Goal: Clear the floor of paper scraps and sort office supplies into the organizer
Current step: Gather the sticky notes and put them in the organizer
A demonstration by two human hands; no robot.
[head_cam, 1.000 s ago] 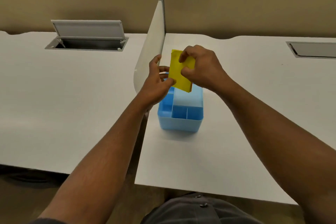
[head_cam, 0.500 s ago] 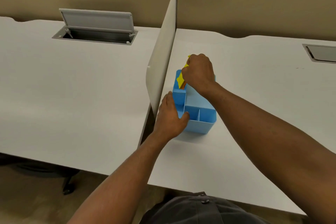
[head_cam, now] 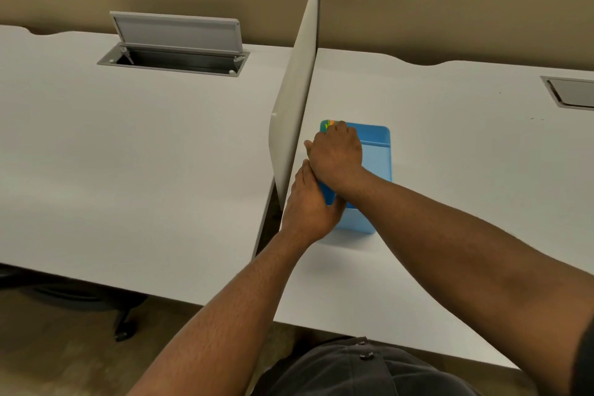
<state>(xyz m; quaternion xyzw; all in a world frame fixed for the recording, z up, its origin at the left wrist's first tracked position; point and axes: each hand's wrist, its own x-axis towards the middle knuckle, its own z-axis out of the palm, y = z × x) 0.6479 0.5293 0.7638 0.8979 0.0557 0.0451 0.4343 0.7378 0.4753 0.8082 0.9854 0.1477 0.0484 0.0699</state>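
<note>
Spanning the frame's middle and right, the white tabletop (head_cam: 450,145) carries the blue organizer (head_cam: 377,167) just right of centre, beside the white divider (head_cam: 294,100), its long axis running from lower frame toward upper frame. The left hand (head_cam: 310,206) grips the organizer's near left corner. The right hand (head_cam: 337,154), fingers curled down, presses into the far left compartment, where only a coloured edge of the sticky notes (head_cam: 329,124) shows; half a second ago the yellow pad stood higher above the rim.
</note>
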